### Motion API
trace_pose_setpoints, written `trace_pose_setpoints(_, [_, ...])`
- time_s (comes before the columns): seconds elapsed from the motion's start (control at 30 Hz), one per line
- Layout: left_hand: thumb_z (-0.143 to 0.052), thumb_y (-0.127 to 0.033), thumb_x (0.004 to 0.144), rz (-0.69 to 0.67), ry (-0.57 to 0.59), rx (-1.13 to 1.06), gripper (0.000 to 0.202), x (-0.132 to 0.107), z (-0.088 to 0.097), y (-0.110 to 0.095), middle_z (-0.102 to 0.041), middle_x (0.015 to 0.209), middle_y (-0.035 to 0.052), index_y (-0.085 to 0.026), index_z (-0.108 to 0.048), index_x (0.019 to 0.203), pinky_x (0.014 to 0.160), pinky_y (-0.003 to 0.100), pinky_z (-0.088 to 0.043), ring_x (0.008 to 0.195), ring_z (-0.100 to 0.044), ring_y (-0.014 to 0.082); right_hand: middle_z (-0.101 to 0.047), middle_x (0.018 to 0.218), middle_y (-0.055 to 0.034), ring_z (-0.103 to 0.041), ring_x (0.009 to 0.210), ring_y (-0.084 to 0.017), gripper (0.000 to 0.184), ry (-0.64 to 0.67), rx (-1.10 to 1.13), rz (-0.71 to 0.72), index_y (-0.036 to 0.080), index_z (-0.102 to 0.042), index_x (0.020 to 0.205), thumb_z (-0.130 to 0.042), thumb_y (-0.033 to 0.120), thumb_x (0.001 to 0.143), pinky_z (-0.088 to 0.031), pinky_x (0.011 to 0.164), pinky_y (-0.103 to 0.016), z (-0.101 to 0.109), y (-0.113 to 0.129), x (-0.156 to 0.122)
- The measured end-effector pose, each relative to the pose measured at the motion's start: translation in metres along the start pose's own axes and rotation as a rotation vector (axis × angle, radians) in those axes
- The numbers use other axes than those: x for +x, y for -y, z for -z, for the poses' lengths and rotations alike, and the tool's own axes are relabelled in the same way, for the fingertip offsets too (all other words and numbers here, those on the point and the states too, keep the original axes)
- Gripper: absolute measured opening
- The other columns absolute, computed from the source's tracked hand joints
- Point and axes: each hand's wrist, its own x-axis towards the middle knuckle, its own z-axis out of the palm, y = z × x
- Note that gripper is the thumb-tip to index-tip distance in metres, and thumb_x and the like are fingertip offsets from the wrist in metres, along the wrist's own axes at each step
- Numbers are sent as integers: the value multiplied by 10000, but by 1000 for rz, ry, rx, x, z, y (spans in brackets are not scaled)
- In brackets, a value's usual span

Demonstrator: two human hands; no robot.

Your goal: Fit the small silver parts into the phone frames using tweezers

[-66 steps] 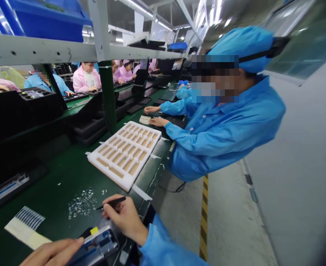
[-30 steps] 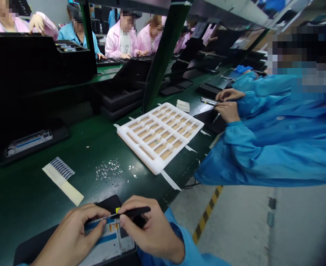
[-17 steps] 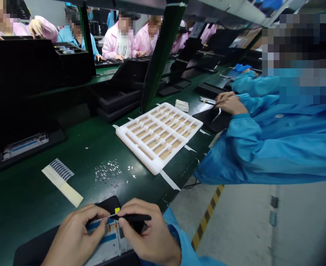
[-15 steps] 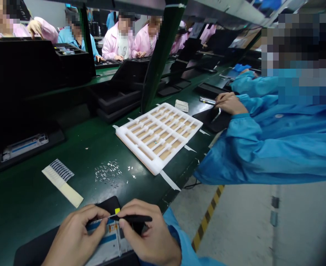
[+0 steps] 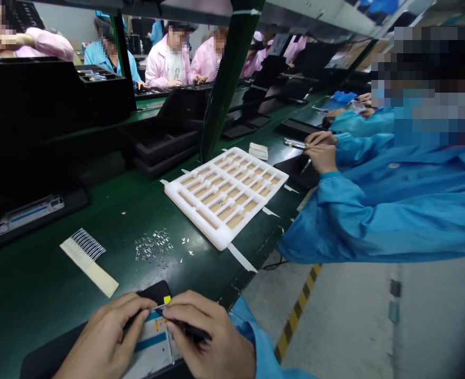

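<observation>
At the bottom of the head view, a phone mid-frame [image 5: 151,351] with blue strips lies in a black foam tray [image 5: 42,351]. My left hand [image 5: 104,334] is closed on its upper edge, thumb and fingertips pinching there. Black tweezers [image 5: 195,330] are held in my right hand [image 5: 216,331]. Their tip meets the frame's upper edge, close beside my left fingertips and below a yellow tab [image 5: 167,300]. What the tip grips, if anything, is too small to make out. My right hand covers the frame's right end.
Small metal pieces [image 5: 153,246] lie scattered ahead, with a striped adhesive sheet [image 5: 88,260] to their left. A white slotted tray [image 5: 226,237] is taped down beyond. Another phone frame [image 5: 30,213] rests in a tray at left. A co-worker's hands [image 5: 321,152] work at right.
The tweezers in my right hand have tilted, their back end dropping slightly. My left hand keeps its place. At right, the co-worker's hands have come together over a phone part.
</observation>
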Motion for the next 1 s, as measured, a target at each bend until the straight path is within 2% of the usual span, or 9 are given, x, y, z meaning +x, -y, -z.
trace_pose_setpoints(0.07, [-474,-309,1081,-113,-47,79,336,0,7,0,-841,998,-16,-295,-781,1216,794,140,-622,890,-824,119,-800,1036,-148,-798,918,-219,231,-23,23,-10,138,-775,1155,-679,63,959,-671,854,-291,-1,-1,-1])
trace_pose_setpoints(0.17, [-447,-265,1086,-244,-135,291,362,-7,10,1,-843,943,2,-252,-765,1260,727,170,-644,806,-825,143,-796,1023,-147,-801,909,-217,213,-46,40,-35,138,-787,1125,-686,73,950,-669,833,-276,-4,-1,-2])
trace_pose_setpoints(0.3, [-338,-256,1125,-327,-166,528,473,-18,6,2,-829,854,27,-224,-810,1113,670,247,-662,714,-807,184,-792,1019,-157,-797,913,-225,228,-27,24,-57,119,-792,1129,-658,66,953,-666,839,-288,-8,0,-3])
trace_pose_setpoints(0.4, [-358,-354,1148,-237,-118,494,456,-15,14,9,-851,951,12,-265,-805,1153,748,221,-656,799,-818,160,-792,1014,-145,-799,905,-227,227,-32,38,-94,130,-798,1119,-662,74,946,-663,819,-287,-7,3,-2])
trace_pose_setpoints(0.5, [-396,-481,1126,-47,-194,544,457,-1,33,34,-847,1098,30,-284,-808,1138,886,285,-650,984,-815,202,-800,929,-94,-796,817,-206,200,-135,98,-128,170,-812,1055,-685,85,925,-651,756,-270,-1,4,2])
trace_pose_setpoints(0.6, [-370,-465,1097,93,-302,646,512,15,51,68,-815,1128,130,-197,-805,1070,879,398,-643,1015,-787,292,-809,895,-80,-796,793,-209,174,-234,98,-139,187,-822,1003,-694,101,923,-647,731,-273,7,4,6])
trace_pose_setpoints(0.7, [-376,-394,1061,142,-304,691,471,24,55,90,-802,1068,155,-171,-787,1007,835,402,-630,963,-775,302,-811,889,-83,-798,786,-214,159,-246,87,-146,187,-827,980,-699,111,923,-648,714,-276,11,3,9])
trace_pose_setpoints(0.83, [-358,-328,1060,161,-268,778,435,23,47,90,-786,1021,175,-148,-746,979,853,449,-612,945,-766,337,-811,877,-80,-799,780,-210,158,-239,87,-144,187,-828,974,-698,112,923,-644,714,-271,10,1,9])
trace_pose_setpoints(1.0, [-321,-265,1089,146,-213,878,413,18,43,78,-737,878,154,-167,-672,894,760,420,-588,841,-749,323,-809,885,-77,-796,785,-200,153,-232,87,-139,186,-827,988,-701,117,932,-638,714,-259,10,0,7])
